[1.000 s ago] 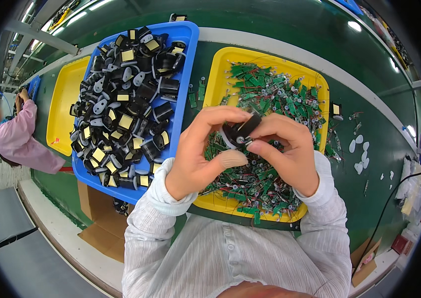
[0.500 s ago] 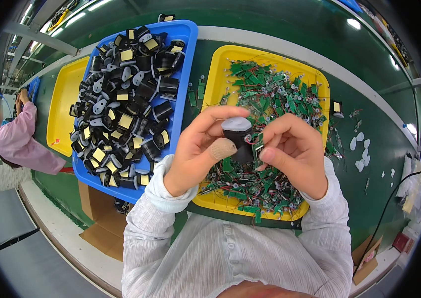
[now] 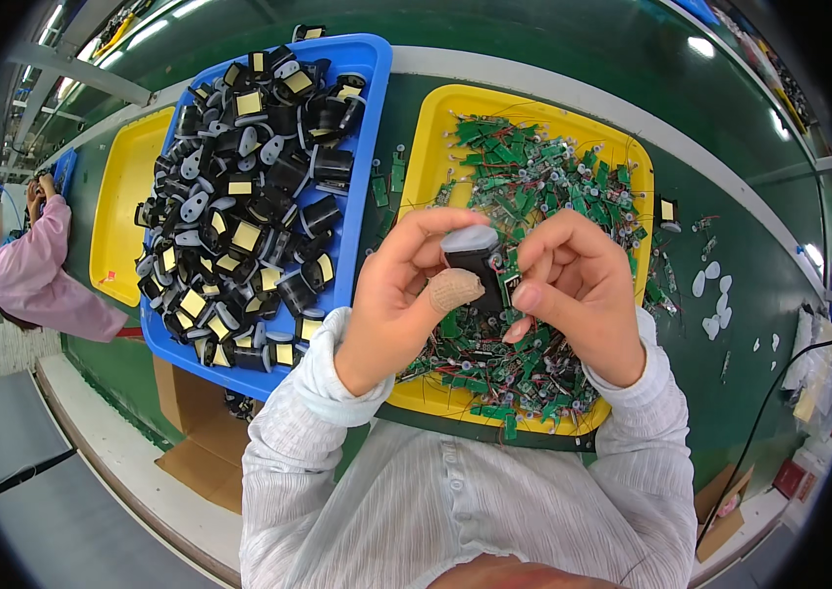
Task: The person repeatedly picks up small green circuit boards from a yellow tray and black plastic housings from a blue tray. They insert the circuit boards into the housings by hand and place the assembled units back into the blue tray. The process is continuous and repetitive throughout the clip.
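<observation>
Black housing in left hand above yellow tray has rotated grey cap up since a second ago, so its side now faces the green board in right hand's pinch.

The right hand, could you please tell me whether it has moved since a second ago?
Yes: judged against the yellow tray of boards, the right hand has shifted slightly right.

No readable text or signs anywhere here.
</observation>
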`<action>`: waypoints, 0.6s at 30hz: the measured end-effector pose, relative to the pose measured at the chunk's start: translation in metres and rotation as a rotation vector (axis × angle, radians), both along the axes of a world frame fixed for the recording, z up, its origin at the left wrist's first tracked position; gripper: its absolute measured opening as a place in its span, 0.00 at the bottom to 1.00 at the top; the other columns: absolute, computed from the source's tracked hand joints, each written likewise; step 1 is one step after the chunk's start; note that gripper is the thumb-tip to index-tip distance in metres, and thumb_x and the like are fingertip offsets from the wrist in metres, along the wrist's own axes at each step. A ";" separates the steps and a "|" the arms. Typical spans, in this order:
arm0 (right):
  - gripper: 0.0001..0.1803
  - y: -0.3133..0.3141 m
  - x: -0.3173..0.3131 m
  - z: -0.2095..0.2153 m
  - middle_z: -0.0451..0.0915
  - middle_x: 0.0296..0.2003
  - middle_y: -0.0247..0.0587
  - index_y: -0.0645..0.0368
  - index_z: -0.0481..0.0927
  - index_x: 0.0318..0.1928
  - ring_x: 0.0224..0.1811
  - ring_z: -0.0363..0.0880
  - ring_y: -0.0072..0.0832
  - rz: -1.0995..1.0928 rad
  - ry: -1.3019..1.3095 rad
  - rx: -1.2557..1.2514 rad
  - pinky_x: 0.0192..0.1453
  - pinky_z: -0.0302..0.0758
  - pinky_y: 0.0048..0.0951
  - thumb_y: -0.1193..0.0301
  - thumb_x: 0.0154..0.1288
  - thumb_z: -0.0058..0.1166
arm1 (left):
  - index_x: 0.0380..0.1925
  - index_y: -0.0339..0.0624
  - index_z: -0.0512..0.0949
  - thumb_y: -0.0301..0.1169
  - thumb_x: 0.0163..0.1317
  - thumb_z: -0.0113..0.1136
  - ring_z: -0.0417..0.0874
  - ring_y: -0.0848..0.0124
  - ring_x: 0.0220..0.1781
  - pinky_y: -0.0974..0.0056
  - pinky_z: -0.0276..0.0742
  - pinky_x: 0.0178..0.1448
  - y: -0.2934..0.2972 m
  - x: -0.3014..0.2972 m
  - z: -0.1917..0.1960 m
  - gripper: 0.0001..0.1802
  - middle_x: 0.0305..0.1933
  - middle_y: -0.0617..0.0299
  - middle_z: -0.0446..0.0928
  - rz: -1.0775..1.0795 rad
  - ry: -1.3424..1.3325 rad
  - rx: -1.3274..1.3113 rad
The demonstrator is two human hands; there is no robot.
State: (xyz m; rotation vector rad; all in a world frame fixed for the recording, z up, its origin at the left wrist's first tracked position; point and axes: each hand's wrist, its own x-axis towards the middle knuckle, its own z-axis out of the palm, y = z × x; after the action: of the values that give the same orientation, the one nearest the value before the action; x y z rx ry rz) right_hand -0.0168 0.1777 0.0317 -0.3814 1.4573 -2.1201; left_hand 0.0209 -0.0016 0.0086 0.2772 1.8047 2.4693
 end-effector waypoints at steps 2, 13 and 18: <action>0.09 0.000 -0.001 0.001 0.74 0.23 0.32 0.64 0.70 0.38 0.23 0.75 0.17 -0.003 0.005 0.049 0.29 0.74 0.17 0.79 0.58 0.55 | 0.52 0.35 0.64 0.24 0.57 0.57 0.75 0.74 0.47 0.70 0.70 0.50 0.001 0.000 -0.002 0.23 0.47 0.57 0.73 0.039 0.054 -0.080; 0.08 0.003 -0.002 0.003 0.71 0.23 0.30 0.63 0.71 0.30 0.24 0.70 0.13 0.157 0.024 0.175 0.26 0.74 0.17 0.72 0.61 0.54 | 0.48 0.39 0.73 0.32 0.53 0.61 0.76 0.68 0.31 0.68 0.72 0.35 -0.002 -0.002 0.000 0.21 0.36 0.57 0.77 0.162 0.316 -0.531; 0.08 0.002 0.002 0.004 0.70 0.22 0.31 0.63 0.71 0.28 0.22 0.71 0.15 0.068 0.115 0.246 0.26 0.73 0.18 0.74 0.59 0.56 | 0.51 0.38 0.72 0.28 0.53 0.59 0.75 0.67 0.33 0.68 0.72 0.38 -0.004 -0.007 -0.001 0.23 0.38 0.57 0.77 0.104 0.366 -0.522</action>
State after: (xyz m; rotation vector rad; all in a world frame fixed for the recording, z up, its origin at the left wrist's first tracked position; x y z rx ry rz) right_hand -0.0146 0.1792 0.0358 -0.4577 1.7227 -1.8643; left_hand 0.0136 -0.0051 0.0077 0.6365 2.5817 1.9912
